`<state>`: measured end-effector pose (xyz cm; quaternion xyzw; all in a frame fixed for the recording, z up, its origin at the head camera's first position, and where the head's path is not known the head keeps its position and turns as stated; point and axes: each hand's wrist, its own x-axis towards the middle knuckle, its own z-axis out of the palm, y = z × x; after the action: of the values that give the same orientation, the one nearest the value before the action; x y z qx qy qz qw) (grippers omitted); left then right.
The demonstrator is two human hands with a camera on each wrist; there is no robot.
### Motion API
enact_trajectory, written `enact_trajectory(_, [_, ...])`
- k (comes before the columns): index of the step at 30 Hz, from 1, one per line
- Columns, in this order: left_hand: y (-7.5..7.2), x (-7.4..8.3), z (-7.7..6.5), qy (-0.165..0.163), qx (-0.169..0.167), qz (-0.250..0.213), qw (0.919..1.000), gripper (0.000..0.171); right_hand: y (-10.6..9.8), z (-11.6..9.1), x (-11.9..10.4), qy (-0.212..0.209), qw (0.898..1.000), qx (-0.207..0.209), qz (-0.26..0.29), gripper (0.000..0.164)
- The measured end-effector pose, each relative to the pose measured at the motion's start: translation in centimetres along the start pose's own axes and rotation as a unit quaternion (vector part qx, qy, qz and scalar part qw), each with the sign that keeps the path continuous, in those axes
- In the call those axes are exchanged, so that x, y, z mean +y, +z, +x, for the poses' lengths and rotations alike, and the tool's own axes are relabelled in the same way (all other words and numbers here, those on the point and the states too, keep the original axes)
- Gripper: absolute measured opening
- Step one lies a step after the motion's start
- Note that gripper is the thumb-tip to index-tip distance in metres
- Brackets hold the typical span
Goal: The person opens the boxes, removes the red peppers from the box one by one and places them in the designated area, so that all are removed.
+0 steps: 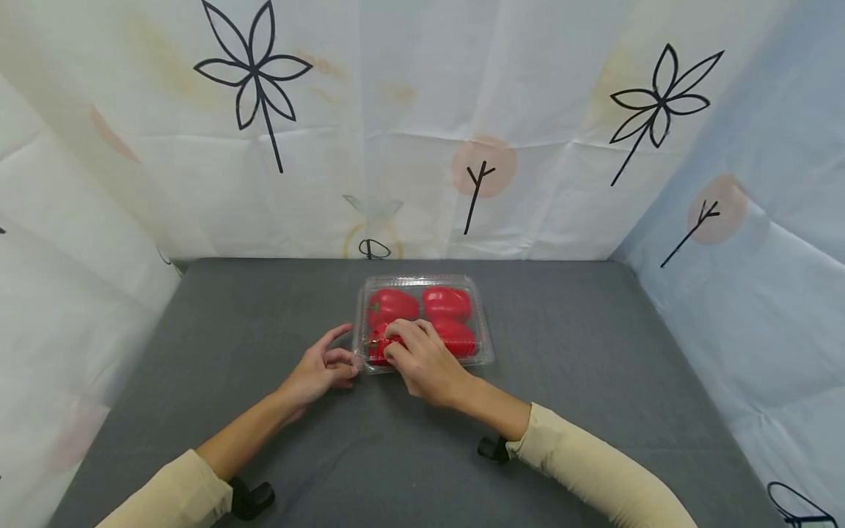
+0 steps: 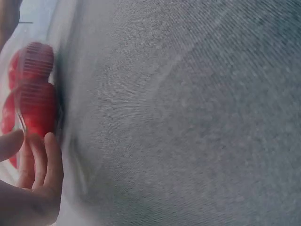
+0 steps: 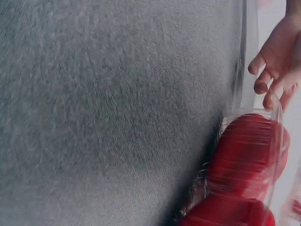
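A clear plastic container (image 1: 485,345) with a ribbed wall lies on the grey table. Inside are several red tomatoes (image 1: 446,302), one showing a green stem end. At its near left corner my left hand (image 1: 323,369) pinches the rim between thumb and fingers, the forefinger stretched along the left side. My right hand (image 1: 429,367) reaches over the near edge, its bent fingers gripping the lid above the near left tomato; its fingertips are partly hidden. The right wrist view shows the left hand (image 3: 280,61) at the container's corner, beside the tomatoes (image 3: 244,155).
Grey cloth (image 1: 264,315) covers the table around the container. Behind it hangs a pale curtain (image 1: 409,110) printed with black flowers, with more such cloth at both sides. A black wrist strap (image 1: 251,500) sits at the left sleeve, another strap (image 1: 494,449) at the right cuff.
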<state>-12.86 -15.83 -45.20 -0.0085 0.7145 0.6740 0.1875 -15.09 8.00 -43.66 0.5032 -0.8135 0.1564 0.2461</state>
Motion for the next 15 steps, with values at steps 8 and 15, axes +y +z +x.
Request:
enact_trajectory(8, [0.03, 0.41, 0.25, -0.018, 0.000, -0.011, 0.9998, 0.067, 0.61, -0.27, -0.13, -0.011, 1.000, 0.012, -0.004, 0.021])
enact_trajectory(15, [0.19, 0.59, -0.06, -0.012, 0.025, -0.006, 0.9996, 0.062, 0.61, -0.55, -0.23, -0.018, 1.000, 0.004, -0.019, 0.023])
